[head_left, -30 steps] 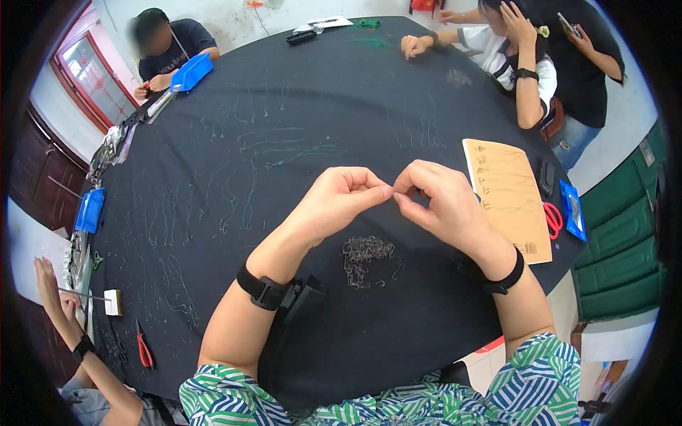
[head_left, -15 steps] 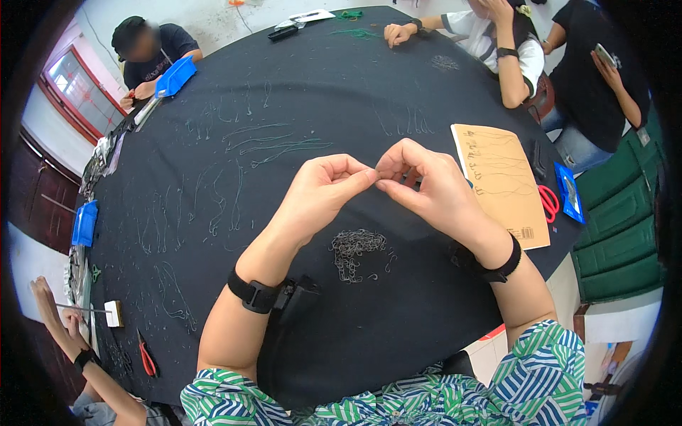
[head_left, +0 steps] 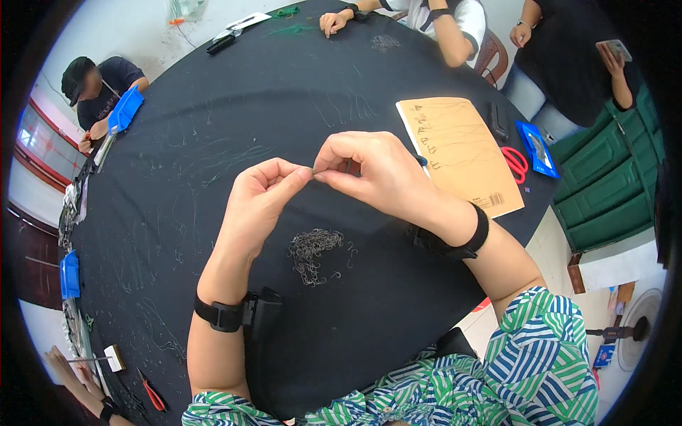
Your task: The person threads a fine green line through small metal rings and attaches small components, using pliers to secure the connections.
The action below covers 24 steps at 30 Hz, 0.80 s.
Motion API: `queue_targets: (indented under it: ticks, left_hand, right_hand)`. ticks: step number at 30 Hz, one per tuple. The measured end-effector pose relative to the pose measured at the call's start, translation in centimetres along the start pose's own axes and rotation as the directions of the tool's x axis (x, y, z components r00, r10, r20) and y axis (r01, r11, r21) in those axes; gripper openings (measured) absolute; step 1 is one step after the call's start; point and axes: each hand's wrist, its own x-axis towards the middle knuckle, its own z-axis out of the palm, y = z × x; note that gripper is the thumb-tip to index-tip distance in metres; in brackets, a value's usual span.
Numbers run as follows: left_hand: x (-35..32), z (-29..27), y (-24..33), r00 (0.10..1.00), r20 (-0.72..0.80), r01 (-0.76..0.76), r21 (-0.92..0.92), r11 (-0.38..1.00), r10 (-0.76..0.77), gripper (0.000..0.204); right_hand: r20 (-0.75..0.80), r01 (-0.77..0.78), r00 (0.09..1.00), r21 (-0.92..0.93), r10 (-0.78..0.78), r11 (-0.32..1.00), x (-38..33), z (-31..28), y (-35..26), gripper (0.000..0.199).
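Note:
Above the black-covered table, my left hand [head_left: 257, 199] and my right hand [head_left: 376, 172] meet at the fingertips. Each is closed, thumb against forefinger, on something too small and hidden to make out. Just below my hands lies a tangled pile of small metal hooks [head_left: 312, 247], with a few loose hooks [head_left: 337, 275] at its right side. To the right of my right hand is a tan notebook [head_left: 458, 188], with hooks and thin lines laid across its cover.
Beside the notebook are red-handled scissors [head_left: 516, 165], a blue packet [head_left: 537, 150] and a black case [head_left: 497, 122]. Thin green lines [head_left: 238, 162] lie across the table's left half. Red-handled pliers [head_left: 152, 395] rest at the lower left. Other people sit or stand around the edge.
My view has turned, so the table and the things on it appear shifted left. My fingertips stay pinched together. The standing person's lower hand has come into view.

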Motion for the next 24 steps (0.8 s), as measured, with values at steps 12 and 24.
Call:
queue_targets:
  ticks: [12,24]
  left_hand:
    - [-0.12,0.15,-0.35,0.998,-0.013,-0.063,-0.028,0.998,0.063,0.017]
    - [-0.31,0.41,-0.18,0.996,-0.028,-0.089,-0.043,0.995,0.088,0.016]
  right_hand:
    - [0.104,-0.123,0.988,0.080,0.115,0.989,0.02,0.08,-0.20,0.017]
    - [0.018,-0.090,0.996,0.061,0.089,0.994,0.06,0.56,-0.64,0.015]
